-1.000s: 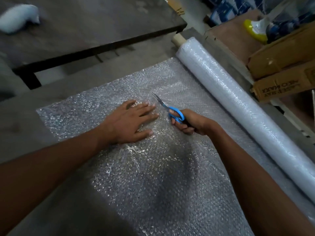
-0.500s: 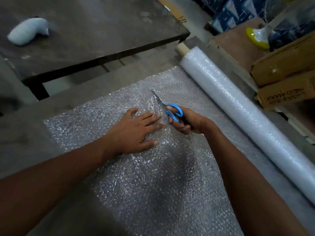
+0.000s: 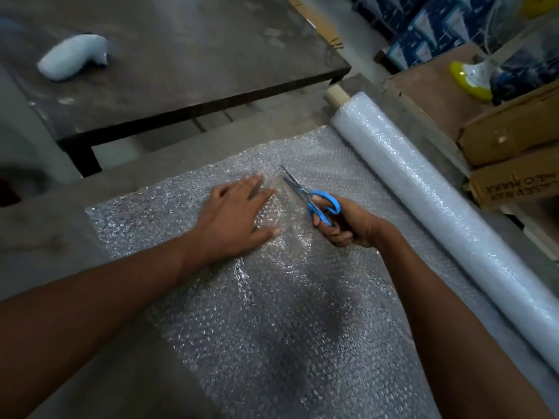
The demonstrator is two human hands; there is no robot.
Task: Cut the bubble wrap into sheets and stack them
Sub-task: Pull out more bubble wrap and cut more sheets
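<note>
Far right: brown cardboard boxes [image 3: 511,137], corrugated, one stacked on another, lower one printed with dark lettering too blurred to read. On top, a yellow-and-white object [image 3: 470,78] beside something dark blue under clear plastic film; contents inside the boxes hidden. Behind, blue printed cartons [image 3: 423,34], stacked.

Centre: bubble wrap [image 3: 257,313] spread flat over a grey tabletop [image 3: 45,243], translucent, pebbled with small glinting bubbles, unrolled from a long cylindrical roll [image 3: 438,207] lying along its right edge. Roll milky white, glossy, wound on a beige cardboard core poking out at the far end.

Left hand [image 3: 234,220] flat on the sheet, fingers straight and spread, pressing it down just beside the cut line. Right hand [image 3: 341,225] curled through the blue plastic loops of scissors [image 3: 305,195], gripping them; steel blades parted, tips pointing away across the sheet, close to the left fingertips. Whether the wrap sits between the blades: cannot tell for sure, blurred there.

Beyond, a second tabletop [image 3: 181,55], dark, scuffed, on black legs, carrying a pale rounded wad [image 3: 72,55] of white wrapped material near its far left.
</note>
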